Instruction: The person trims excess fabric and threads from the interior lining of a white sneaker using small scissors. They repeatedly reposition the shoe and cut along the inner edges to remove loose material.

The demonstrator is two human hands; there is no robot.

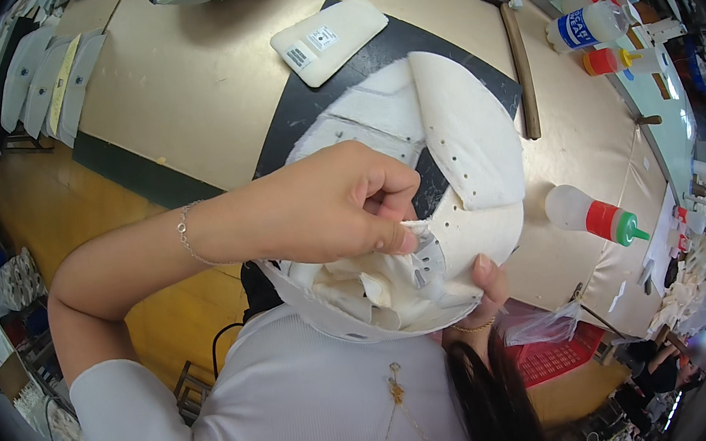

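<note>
A white, rounded, stitched fabric piece with rows of small punched holes [470, 131] lies partly on a black mat [280, 132], its near part close to my chest. My left hand [346, 199] reaches across it from the left. Its thumb and curled fingers pinch the inner edge near the middle, beside a small greyish flap [430, 257] with slots. At the lower right, my right hand [488, 281] holds the near rim, thumb on top and the other fingers hidden underneath. Crumpled cream lining [352, 284] shows inside the near part.
Beyond the piece lies a flat cream pad [329, 43] with labels. To the right are a hammer [518, 59] and a green-capped squeeze bottle [595, 215]. A clear bottle [589, 24] stands farther right. A red basket [563, 353] sits below the table edge.
</note>
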